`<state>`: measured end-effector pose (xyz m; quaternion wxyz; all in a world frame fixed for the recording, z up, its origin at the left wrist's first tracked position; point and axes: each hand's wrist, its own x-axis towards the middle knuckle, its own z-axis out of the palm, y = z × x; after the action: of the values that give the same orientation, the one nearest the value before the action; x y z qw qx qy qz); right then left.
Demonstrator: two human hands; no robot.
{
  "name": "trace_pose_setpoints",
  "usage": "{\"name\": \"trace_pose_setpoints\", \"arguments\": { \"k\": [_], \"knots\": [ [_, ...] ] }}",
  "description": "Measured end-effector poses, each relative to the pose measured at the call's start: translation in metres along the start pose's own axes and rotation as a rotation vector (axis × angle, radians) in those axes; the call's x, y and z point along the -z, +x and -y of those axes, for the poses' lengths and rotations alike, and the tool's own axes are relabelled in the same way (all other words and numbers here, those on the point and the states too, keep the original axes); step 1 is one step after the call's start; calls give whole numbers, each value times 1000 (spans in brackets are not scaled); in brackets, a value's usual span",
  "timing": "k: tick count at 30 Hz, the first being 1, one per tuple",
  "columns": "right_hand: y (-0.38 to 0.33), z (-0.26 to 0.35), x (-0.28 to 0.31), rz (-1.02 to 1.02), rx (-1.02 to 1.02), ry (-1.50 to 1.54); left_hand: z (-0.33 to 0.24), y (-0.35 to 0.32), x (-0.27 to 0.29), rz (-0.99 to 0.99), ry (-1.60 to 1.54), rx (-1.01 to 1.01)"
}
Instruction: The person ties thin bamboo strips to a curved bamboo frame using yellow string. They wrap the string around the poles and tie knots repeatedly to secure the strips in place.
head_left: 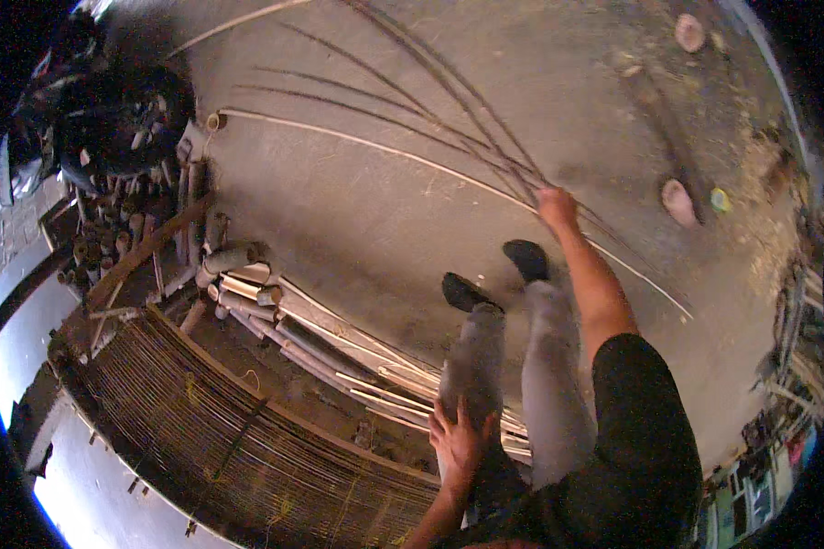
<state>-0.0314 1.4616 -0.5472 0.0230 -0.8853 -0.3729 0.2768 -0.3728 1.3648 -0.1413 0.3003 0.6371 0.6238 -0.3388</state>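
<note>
right hand (557,207) is closed round a bundle of thin dark bamboo slivers (449,101), gripping the near ends while the long tips fan out across the dusty grey concrete floor (366,210). left hand (458,439) lies flat and open on the grey-trousered left knee (471,366), holding nothing. looks like the gathering step; next wants a firm pull to lift the bundle clear of the pale split cane (384,151) lying beside it.
</note>
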Motion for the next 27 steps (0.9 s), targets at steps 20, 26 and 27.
{"name": "trace_pose_setpoints", "arguments": {
  "k": [20,26,27],
  "knots": [
    [-153,144,251,-23,429,593,31,-37,-4,27,-508,85],
    [-263,296,479,-206,655,747,36,-74,43,-177,-895,60],
    [-275,316,501,-260,724,799,39,-74,59,-272,-923,-3]
  ]
}}
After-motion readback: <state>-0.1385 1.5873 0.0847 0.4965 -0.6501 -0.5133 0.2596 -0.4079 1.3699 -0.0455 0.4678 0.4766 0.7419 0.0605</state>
